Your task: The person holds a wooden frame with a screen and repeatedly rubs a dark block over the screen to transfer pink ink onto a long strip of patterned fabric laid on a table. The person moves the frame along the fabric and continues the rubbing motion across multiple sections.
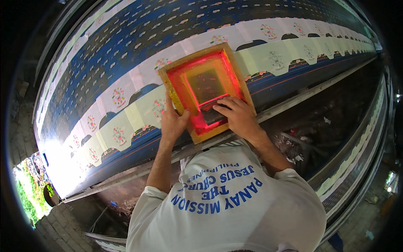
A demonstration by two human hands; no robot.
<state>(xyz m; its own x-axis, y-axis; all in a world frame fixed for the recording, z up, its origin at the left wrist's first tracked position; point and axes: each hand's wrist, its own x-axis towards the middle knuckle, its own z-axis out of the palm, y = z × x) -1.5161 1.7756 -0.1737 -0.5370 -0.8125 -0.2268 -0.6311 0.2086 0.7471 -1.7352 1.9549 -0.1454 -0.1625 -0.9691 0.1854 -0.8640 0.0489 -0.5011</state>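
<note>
A wooden-edged printing screen (247, 90) lies tilted across a row of pale cut fabric pieces (147, 110), its inner border smeared with bright pink-red ink. Along the screen's left side my left hand (171, 122) grips the frame, thumb on the near part of its edge. Inside the frame, at its near end, my right hand (240, 116) is closed on a dark squeegee (210, 112), whose edge has pink ink along it. The fingers partly cover the squeegee. Fabric directly under the screen is hidden.
A long dark-blue printing table (168, 35) curves away to both sides, spotted with small pale marks. More pale pieces (268, 31) with multicoloured floral-like prints lie in a second row. A rail (310, 90) runs along the near edge, with scraps (294, 153) in the dark space below.
</note>
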